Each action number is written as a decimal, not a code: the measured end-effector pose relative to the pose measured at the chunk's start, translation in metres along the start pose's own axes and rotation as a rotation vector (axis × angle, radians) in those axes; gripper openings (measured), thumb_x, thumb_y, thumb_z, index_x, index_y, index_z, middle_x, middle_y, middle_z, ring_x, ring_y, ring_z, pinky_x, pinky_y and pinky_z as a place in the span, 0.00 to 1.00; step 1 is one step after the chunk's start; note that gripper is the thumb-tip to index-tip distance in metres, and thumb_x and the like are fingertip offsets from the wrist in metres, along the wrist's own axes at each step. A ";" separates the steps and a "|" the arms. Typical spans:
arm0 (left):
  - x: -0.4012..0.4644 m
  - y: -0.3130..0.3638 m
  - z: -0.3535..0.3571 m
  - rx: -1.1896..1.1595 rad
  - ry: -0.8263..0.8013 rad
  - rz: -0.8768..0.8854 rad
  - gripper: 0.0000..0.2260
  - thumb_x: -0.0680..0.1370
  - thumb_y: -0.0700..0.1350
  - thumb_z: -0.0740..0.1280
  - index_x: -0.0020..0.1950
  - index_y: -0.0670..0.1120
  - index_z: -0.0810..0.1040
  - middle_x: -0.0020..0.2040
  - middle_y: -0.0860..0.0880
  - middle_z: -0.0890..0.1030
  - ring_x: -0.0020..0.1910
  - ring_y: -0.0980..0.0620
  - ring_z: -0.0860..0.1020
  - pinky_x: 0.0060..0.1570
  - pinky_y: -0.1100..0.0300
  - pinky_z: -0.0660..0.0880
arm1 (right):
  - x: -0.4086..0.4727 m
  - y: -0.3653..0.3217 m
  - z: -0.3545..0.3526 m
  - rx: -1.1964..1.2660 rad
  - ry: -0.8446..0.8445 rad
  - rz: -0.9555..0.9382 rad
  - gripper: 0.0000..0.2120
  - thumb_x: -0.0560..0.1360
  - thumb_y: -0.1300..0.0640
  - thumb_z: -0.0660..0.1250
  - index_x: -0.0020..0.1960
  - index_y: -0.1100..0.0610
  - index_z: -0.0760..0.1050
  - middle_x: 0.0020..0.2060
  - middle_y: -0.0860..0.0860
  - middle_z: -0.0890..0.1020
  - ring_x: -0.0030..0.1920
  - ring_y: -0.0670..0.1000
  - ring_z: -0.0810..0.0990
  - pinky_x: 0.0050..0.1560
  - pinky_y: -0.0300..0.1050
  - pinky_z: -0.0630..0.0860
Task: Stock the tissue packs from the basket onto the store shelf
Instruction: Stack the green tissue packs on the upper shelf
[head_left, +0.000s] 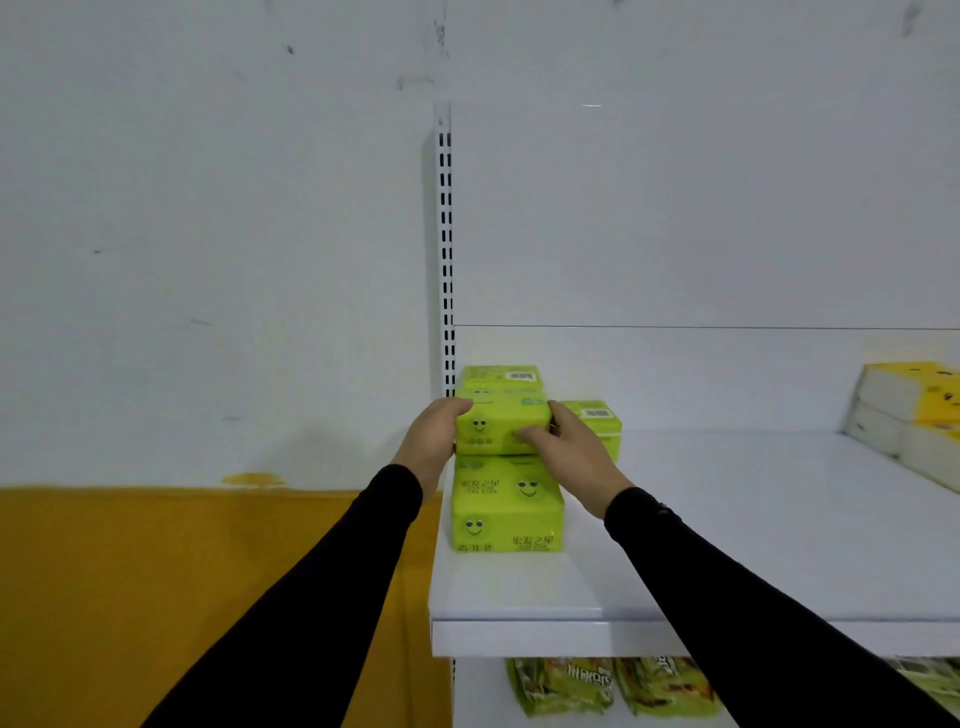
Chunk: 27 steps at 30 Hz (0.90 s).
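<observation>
In the head view, both hands clamp one green pack (501, 423) from either side, near the left end of the white shelf (519, 587). The left hand (434, 441) wraps the pack's left end, fingers curled over its top left corner. The right hand (563, 449) grips the right end, thumb laid across the front face, fingers round the far side. Both arms wear black sleeves (311, 597).

The held pack sits above the back of a second green pack (506, 504), which lies flat on the shelf nearer the front edge; whether they touch cannot be told. Behind it a third pack (498, 375) shows a barcode label on top. A fourth pack (597, 423), also barcoded, stands just right of the right hand, toward the back of the shelf.

The green packs carry smiley faces and small printed characters, too blurred to read.

At the shelf's right end is a stack of white-and-yellow packs (914, 421). Below the shelf's front edge lie green snack bags (597, 686), their lettering unreadable.
</observation>
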<state>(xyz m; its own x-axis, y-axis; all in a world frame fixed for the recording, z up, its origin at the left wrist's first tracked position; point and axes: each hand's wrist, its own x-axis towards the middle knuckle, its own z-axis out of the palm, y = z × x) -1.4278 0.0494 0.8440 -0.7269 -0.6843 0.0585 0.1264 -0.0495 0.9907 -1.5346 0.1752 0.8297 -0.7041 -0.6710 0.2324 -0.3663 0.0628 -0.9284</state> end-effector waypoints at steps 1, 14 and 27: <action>0.003 -0.001 0.000 0.002 -0.003 0.000 0.11 0.82 0.45 0.59 0.59 0.42 0.76 0.46 0.48 0.81 0.44 0.53 0.79 0.45 0.59 0.75 | 0.001 0.001 0.001 0.007 0.002 0.001 0.11 0.77 0.54 0.67 0.59 0.49 0.75 0.51 0.43 0.82 0.51 0.46 0.82 0.51 0.45 0.79; 0.002 0.000 -0.002 0.171 0.026 0.124 0.09 0.83 0.47 0.57 0.51 0.45 0.75 0.50 0.53 0.78 0.51 0.53 0.76 0.47 0.62 0.70 | 0.004 0.005 -0.011 -0.087 -0.007 -0.009 0.24 0.79 0.48 0.65 0.72 0.54 0.68 0.66 0.43 0.74 0.67 0.47 0.73 0.66 0.47 0.70; -0.076 0.010 0.123 0.173 -0.224 0.393 0.12 0.80 0.45 0.62 0.62 0.46 0.79 0.60 0.53 0.80 0.60 0.58 0.76 0.60 0.63 0.69 | -0.132 -0.003 -0.106 -0.052 0.306 -0.049 0.24 0.80 0.46 0.64 0.73 0.50 0.67 0.66 0.45 0.74 0.63 0.43 0.75 0.62 0.40 0.73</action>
<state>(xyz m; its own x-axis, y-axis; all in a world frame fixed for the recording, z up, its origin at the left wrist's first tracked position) -1.4540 0.1903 0.8641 -0.7766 -0.4524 0.4384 0.3202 0.3158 0.8932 -1.5054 0.3421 0.8330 -0.8326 -0.4209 0.3601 -0.4292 0.0793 -0.8997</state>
